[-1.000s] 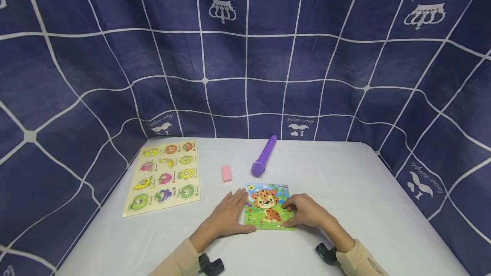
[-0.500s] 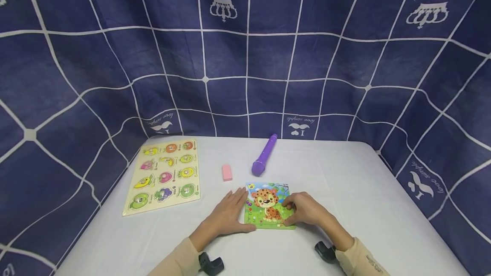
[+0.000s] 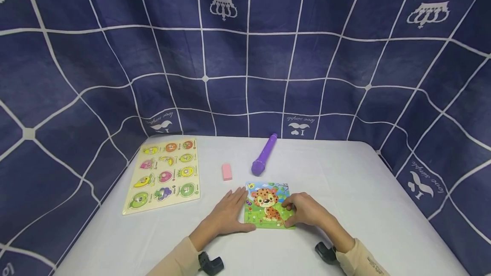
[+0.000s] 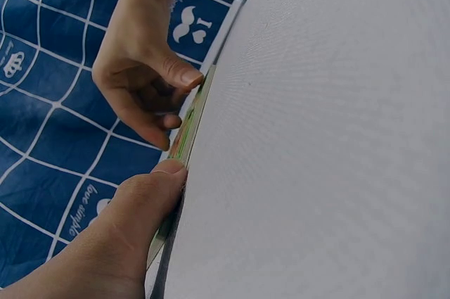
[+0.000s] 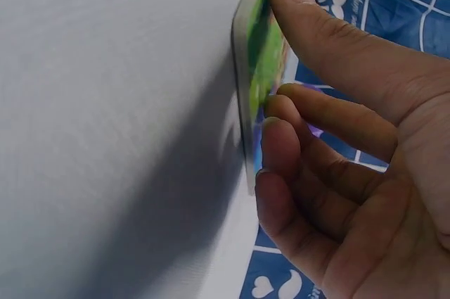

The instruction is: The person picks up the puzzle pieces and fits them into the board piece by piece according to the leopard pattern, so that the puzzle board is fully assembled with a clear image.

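Note:
A square jigsaw puzzle [image 3: 264,199] with a cartoon leopard lies flat on the table. My left hand [image 3: 227,215] rests against its left side, fingers straight and thumb at the lower left corner. At the right side, my right hand [image 3: 306,210] has its thumb and fingers curled onto the lower right part of the picture, the thumb apart from the index finger. The right wrist view shows the thumb [image 5: 337,49] and curled fingers [image 5: 281,148] at the puzzle's face and edge [image 5: 242,81]. Whether a single loose piece is between them, I cannot tell.
A wooden fruit peg puzzle board [image 3: 166,173] lies at the left. Behind the leopard puzzle are a pink block [image 3: 226,172] and a purple toy microphone [image 3: 264,156]. A blue checked cloth [image 3: 268,54] hangs around the back and sides of the white table [image 3: 345,182].
Both hands keep their places on the puzzle. The view shifts very slightly; nothing else visibly moves.

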{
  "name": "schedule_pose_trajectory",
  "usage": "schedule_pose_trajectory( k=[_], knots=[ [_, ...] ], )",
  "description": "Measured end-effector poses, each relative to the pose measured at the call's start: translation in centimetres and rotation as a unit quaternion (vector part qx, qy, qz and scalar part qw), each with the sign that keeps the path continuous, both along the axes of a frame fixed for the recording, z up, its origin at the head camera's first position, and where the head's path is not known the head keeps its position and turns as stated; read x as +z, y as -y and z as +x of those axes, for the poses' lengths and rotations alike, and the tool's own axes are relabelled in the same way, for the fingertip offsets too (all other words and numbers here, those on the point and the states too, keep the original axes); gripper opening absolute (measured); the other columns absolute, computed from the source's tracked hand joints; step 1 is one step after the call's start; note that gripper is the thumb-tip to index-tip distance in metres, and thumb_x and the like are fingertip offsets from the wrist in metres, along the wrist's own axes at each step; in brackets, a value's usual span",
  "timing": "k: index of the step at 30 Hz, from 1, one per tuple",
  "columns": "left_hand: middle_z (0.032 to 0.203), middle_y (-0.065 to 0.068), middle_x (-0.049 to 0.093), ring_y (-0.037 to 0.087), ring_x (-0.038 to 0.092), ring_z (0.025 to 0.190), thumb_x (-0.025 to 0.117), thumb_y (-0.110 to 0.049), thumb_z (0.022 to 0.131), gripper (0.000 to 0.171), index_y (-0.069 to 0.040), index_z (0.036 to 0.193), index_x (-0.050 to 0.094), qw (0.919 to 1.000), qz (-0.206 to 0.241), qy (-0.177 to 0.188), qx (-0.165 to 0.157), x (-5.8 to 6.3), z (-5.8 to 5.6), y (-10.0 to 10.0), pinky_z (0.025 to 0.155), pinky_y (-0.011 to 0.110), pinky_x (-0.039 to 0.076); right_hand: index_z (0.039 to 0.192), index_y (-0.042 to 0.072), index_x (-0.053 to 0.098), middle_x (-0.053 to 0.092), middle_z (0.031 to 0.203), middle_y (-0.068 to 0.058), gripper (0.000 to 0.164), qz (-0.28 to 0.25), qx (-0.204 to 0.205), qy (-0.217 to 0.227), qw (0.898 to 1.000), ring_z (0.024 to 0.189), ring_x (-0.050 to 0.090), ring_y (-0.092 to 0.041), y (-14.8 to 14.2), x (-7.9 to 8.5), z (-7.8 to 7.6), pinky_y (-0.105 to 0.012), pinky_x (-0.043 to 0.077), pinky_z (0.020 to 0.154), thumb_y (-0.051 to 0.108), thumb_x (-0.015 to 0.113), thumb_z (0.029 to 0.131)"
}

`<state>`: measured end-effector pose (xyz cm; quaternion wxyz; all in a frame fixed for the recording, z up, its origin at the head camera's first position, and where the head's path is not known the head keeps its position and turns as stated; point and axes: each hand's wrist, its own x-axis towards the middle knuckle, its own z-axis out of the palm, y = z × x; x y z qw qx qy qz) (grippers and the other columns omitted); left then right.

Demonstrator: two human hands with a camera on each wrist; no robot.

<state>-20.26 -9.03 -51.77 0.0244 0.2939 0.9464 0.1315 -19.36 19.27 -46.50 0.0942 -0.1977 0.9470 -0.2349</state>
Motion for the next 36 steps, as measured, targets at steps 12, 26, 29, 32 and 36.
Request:
schedule_pose_trajectory(
  k=[12,26,29,32,36],
  knots=[
    [0.162,0.011,0.024,0.026,0.024,0.15,0.049,-0.086,0.074,0.115,-0.007,0.154,0.026,1.0,0.005,-0.002,0.004,-0.1,0.0,0.3,0.124,0.046,0.021,0.094,0.012,0.076,0.064,0.08,0.01,0.029,-0.004,0.036,-0.03,0.999,0.07,0.051,-0.007,0.3,0.4,-0.3,-0.02,0.042,0.061,0.022,0.086,0.069],
    [0.162,0.01,0.024,0.026,0.023,0.15,0.05,-0.085,0.073,0.114,-0.008,0.154,0.026,0.9999,0.007,0.004,0.009,-0.1,0.2,0.2,0.124,0.046,0.021,0.092,0.016,0.076,0.067,0.08,0.013,0.028,-0.012,0.027,-0.002,1.0,0.073,0.054,-0.004,0.6,-0.6,-0.5,-0.019,0.046,0.064,0.02,0.088,0.067],
    [0.162,0.01,0.024,0.026,0.023,0.151,0.05,-0.086,0.073,0.115,-0.008,0.154,0.026,1.0,0.002,0.004,0.007,-0.1,0.3,0.2,0.124,0.046,0.021,0.092,0.016,0.076,0.066,0.079,0.013,0.028,-0.012,0.021,0.003,1.0,0.072,0.054,-0.005,0.6,-0.6,-0.3,-0.019,0.046,0.063,0.02,0.088,0.067],
    [0.162,0.01,0.024,0.026,0.023,0.15,0.05,-0.086,0.073,0.115,-0.008,0.154,0.026,1.0,0.001,0.004,0.006,-0.2,0.2,0.1,0.124,0.046,0.022,0.091,0.015,0.076,0.066,0.079,0.012,0.028,-0.014,0.016,0.007,1.0,0.072,0.053,-0.006,0.5,-0.5,-0.1,-0.02,0.045,0.063,0.019,0.088,0.066],
    [0.162,0.011,0.026,0.026,0.025,0.15,0.049,-0.086,0.073,0.115,-0.007,0.154,0.027,1.0,0.002,0.002,0.002,-0.5,0.3,0.1,0.123,0.046,0.023,0.092,0.015,0.076,0.066,0.079,0.012,0.029,-0.018,0.011,0.014,1.0,0.072,0.054,-0.007,0.4,-0.6,0.2,-0.02,0.045,0.064,0.021,0.088,0.066]
  ],
)
